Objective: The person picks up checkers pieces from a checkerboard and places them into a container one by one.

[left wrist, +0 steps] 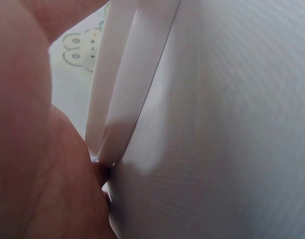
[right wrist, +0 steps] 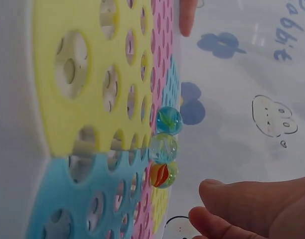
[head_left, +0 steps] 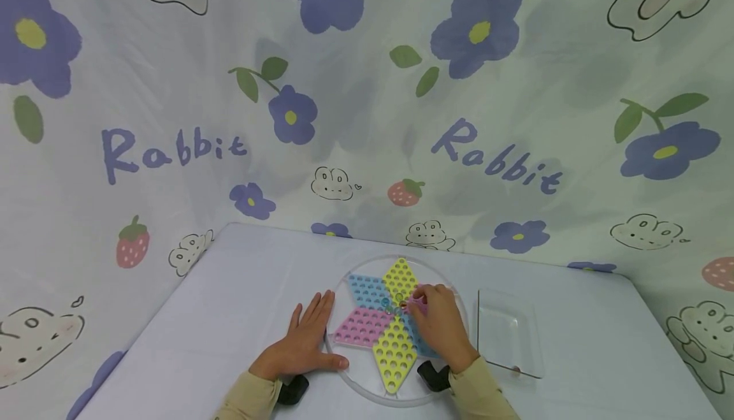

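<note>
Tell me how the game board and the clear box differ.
The game board is round; the clear box is rectangular. The game board is patterned in yellow, pink and blue; the clear box is colourless. The game board is larger than the clear box. Both rest on the white table.

The left hand blocks the board's left rim; a clear box stands just beside the right. Table beyond the box offers passage.
</note>
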`<state>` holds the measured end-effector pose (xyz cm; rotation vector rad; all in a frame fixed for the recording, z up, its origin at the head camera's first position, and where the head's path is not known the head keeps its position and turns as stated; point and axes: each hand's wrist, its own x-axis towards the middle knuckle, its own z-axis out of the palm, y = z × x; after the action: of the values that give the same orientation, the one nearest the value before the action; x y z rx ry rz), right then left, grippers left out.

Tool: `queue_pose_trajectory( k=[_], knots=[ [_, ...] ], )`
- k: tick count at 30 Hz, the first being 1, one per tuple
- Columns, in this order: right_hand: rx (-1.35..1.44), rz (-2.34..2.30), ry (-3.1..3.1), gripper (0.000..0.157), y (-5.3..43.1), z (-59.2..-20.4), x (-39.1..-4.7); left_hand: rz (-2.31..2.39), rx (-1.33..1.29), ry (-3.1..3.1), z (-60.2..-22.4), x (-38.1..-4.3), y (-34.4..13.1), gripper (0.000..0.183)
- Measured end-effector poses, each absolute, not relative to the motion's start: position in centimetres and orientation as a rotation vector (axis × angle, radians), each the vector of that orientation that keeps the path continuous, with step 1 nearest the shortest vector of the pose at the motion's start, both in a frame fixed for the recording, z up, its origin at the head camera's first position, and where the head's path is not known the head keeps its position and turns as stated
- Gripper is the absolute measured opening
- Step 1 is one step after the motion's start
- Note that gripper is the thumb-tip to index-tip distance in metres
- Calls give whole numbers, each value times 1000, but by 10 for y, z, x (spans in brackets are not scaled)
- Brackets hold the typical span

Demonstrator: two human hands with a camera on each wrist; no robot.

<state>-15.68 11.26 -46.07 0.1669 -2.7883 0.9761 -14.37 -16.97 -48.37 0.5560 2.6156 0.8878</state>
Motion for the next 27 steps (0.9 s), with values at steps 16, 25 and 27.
queue_pose_trajectory(
  k=[16,25,27],
  knots=[
    [260,953,-2827,12,105,-464,-166,879,577,2627,-483,-144,-171,129],
    [313,969,-2817,7,103,-466,-168,883,574,2619,-487,-145,-171,129],
    [318,972,-2814,7,103,-465,-168,894,585,2622,-488,-145,-171,128]
  ],
)
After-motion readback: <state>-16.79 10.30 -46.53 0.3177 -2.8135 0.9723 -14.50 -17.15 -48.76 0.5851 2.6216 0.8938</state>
